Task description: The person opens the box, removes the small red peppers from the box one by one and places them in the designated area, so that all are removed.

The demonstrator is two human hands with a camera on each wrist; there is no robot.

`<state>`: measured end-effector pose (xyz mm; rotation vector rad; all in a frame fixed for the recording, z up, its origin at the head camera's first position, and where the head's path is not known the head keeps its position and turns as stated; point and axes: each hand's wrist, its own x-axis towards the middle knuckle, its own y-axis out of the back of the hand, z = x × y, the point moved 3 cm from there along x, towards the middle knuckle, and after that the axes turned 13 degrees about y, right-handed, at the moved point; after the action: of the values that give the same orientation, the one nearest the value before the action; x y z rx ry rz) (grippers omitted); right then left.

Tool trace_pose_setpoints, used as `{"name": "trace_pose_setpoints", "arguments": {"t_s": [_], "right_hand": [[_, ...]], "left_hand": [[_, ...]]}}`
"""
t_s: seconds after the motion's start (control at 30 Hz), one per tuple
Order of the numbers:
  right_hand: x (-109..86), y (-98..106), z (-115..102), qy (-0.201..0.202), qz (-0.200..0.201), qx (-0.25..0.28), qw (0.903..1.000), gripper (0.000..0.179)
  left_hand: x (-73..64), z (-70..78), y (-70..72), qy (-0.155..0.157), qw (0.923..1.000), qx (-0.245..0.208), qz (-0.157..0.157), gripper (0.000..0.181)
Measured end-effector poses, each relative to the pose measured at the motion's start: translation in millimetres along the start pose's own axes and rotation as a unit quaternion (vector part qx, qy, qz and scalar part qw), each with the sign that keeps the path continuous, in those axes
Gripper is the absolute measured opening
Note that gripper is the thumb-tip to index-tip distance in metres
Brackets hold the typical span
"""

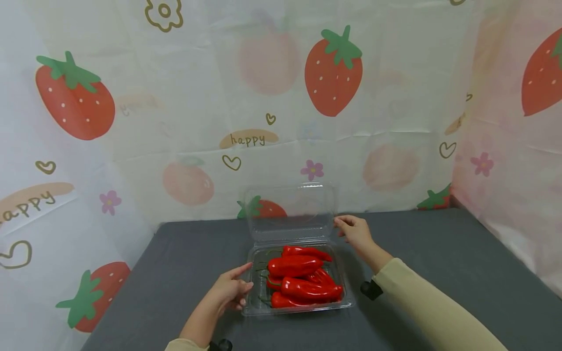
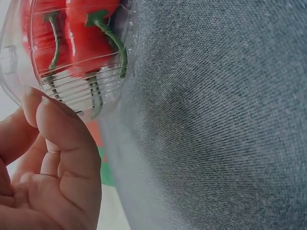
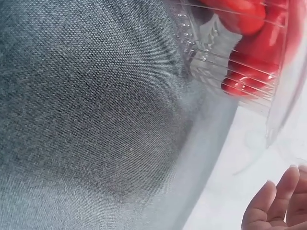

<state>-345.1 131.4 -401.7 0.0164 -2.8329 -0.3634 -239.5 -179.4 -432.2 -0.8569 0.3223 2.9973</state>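
Observation:
A clear plastic clamshell box (image 1: 347,303) stands on the grey cloth, its hinged lid (image 1: 290,226) raised at the back. Several glossy red peppers (image 1: 309,290) with green stems lie inside it. My left hand (image 1: 228,290) is at the box's left side, index finger stretched to the rim and the other fingers bent. Up close in the left wrist view, its fingertips (image 2: 50,112) meet the clear edge near the stems. My right hand (image 1: 354,231) pinches the right edge of the raised lid; in the right wrist view only its fingers (image 3: 283,199) show, at the lower corner.
Grey cloth covers the table (image 1: 417,263) around the box. Behind it hangs a pale curtain (image 1: 272,107) printed with strawberries, hearts and flowers, and similar sheets run along both sides. A dark camera mount (image 1: 371,290) sits at the right wrist.

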Motion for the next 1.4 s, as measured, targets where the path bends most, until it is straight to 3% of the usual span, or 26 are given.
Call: {"name": "trace_pose_setpoints", "arguments": {"t_s": [0.4,0.8,1.4], "right_hand": [[4.6,-10,9,-0.017,0.046,0.006,0.9988,0.026],[7.1,-16,14,-0.029,0.034,0.016,0.9989,0.033],[14.0,-21,29,-0.042,0.022,-0.011,0.9988,0.033]], "left_hand": [[-0.8,-0.8,-0.7,-0.003,1.0,-0.006,0.002,0.057],[-1.9,-0.7,-0.7,-0.001,1.0,-0.007,0.002,0.056],[-2.9,1.7,1.2,0.002,1.0,-0.005,0.004,0.056]]}}
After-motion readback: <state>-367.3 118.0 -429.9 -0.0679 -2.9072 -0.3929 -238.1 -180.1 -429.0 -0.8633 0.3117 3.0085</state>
